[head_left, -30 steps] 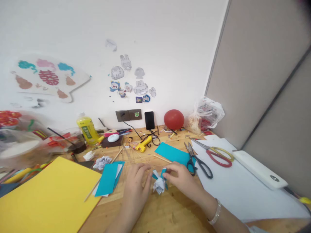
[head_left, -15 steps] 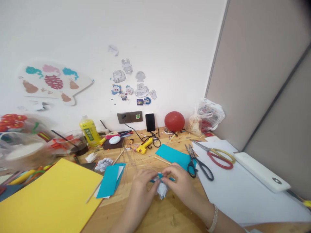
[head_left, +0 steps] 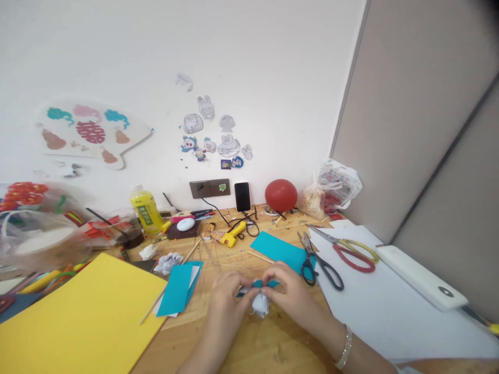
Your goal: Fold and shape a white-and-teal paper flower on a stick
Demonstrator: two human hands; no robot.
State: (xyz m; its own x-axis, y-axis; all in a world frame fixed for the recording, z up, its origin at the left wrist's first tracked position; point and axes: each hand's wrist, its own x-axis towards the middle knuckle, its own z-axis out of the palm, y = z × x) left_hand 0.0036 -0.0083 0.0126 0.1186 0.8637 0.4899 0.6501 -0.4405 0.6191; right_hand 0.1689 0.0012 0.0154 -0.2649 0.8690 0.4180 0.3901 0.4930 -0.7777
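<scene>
Both hands [head_left: 227, 297] [head_left: 286, 288] have drawn together, pinching the blue-and-white paper piece [head_left: 260, 305].

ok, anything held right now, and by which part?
A paper piece, pinched at its blue strips by left hand and right hand, above the white part.

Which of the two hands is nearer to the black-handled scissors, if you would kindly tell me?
The right hand: it is close by, to the left of the black-handled scissors. The left hand is farther off on that same side, with the right hand in between.
</scene>
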